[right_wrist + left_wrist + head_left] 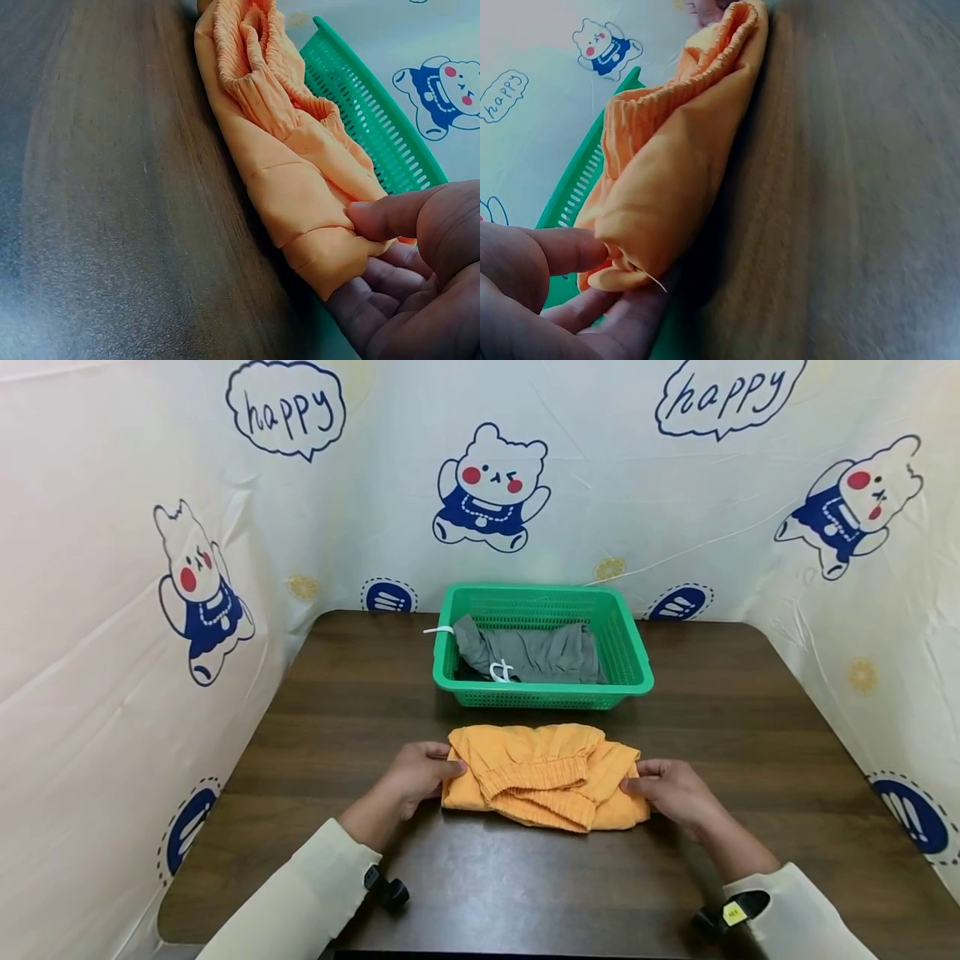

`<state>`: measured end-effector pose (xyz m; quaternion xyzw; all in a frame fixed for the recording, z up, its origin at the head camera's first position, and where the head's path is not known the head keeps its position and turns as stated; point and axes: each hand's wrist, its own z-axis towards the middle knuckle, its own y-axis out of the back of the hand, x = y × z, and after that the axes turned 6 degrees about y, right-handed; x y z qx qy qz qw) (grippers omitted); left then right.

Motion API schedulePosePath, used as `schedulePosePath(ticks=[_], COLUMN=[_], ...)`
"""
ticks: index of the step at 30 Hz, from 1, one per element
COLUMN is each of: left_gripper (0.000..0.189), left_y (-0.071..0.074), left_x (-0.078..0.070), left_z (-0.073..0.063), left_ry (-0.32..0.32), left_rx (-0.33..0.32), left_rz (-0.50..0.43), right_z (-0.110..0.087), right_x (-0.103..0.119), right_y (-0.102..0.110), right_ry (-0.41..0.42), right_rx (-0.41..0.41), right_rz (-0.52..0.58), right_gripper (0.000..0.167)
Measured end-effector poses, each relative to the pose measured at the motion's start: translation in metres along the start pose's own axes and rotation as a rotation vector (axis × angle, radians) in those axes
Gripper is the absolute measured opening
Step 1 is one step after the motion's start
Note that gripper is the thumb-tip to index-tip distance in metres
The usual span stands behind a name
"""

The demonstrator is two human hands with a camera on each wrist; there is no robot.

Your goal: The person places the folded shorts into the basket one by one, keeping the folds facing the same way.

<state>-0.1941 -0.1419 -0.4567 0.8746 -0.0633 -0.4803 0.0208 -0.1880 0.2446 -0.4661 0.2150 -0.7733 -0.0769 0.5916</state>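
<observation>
Folded orange pants (536, 777) with a gathered elastic waistband are held between both hands, in front of the green basket. At their left end, my left hand (420, 774) pinches the folded edge, thumb on top and fingers underneath. A loose thread hangs from that edge (641, 274) in the left wrist view. The opposite end is gripped by my right hand (672, 789), its thumb (382, 217) pressed on the cloth and fingers below. In both wrist views a dark shadow lies under the bundle.
Just beyond the pants stands a green plastic basket (543, 696) with perforated walls. Inside it lies a folded grey garment (536, 652) with white drawstrings, one end hanging over the left rim. The dark wooden table (337, 693) is bordered by a printed white curtain (600, 510) behind and at both sides.
</observation>
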Motion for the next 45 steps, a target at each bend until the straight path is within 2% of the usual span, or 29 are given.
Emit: schedulePosePath(ticks=[6,11,16,21,27,32,36,40,45], left_gripper=[0.034,0.031,0.027,0.024,0.021,0.021,0.023,0.023,0.024], left_y=[0.003,0.005,0.008,0.011,0.016,0.023,0.029,0.033,0.034], left_x=[0.006,0.011,0.014,0.01,-0.013,-0.04,-0.064,-0.086,-0.108], left_z=[0.002,0.005,0.004,-0.001,-0.017,-0.033,-0.037,-0.031,-0.011], left_ry=[0.007,0.011,0.008,-0.034,-0.09,-0.112,-0.125,-0.121,-0.089], left_rx=[-0.061,-0.091,-0.104,-0.089,-0.087,-0.08,-0.076,-0.096,-0.124], left_rz=[0.013,0.018,0.012,0.012,0.015,0.043,0.066,0.078,0.09], right_z=[0.001,0.002,0.0,-0.006,-0.016,-0.024,-0.021,-0.009,0.015], right_x=[-0.001,-0.006,-0.008,0.0,0.024,0.05,0.07,0.086,0.102], right_y=[-0.002,-0.006,-0.006,-0.002,0.012,0.026,0.036,0.042,0.045], right_ry=[-0.036,-0.071,-0.062,-0.018,0.063,0.112,0.151,0.168,0.145], right_rx=[-0.014,-0.029,-0.037,-0.06,-0.066,-0.055,-0.059,-0.08,-0.121], right_rz=[0.078,0.139,0.196,0.205,0.171,0.19,0.189,0.167,0.12], right_gripper=[0.037,0.044,0.05,0.046,0.045,0.047,0.048,0.052,0.052])
